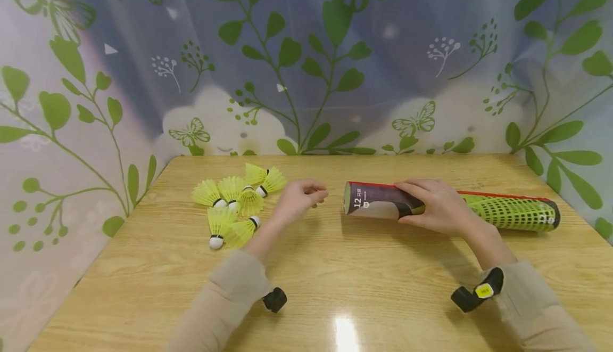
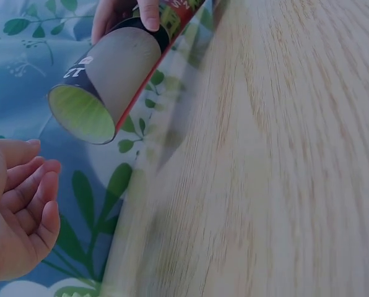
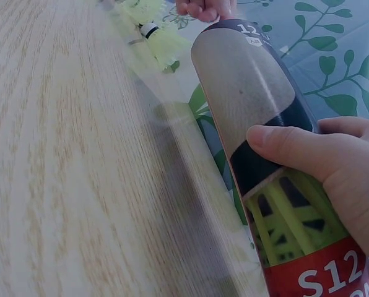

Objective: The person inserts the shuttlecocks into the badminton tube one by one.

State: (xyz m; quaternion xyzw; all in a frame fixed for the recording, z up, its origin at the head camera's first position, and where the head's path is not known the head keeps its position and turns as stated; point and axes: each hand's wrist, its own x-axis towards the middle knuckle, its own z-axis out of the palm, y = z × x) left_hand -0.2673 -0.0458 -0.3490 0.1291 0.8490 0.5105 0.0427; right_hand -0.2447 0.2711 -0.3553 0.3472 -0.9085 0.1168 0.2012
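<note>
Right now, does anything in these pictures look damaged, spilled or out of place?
Nothing stands out. The yellow shuttlecocks lie loosely grouped, none visibly broken; the tube, gripped by the right hand, shows no clear dent.

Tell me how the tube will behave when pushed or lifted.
The tube would probably roll if pushed sideways, being cylindrical. It looks fairly stiff, its mouth round while the right hand grips it. Anything inside might slide out if tilted, since that mouth, facing the left hand, is open.

Beige sleeves [image 1: 232, 283]; black devices [image 1: 275, 300] at both wrists, right one with yellow label [image 1: 484, 291].
</note>
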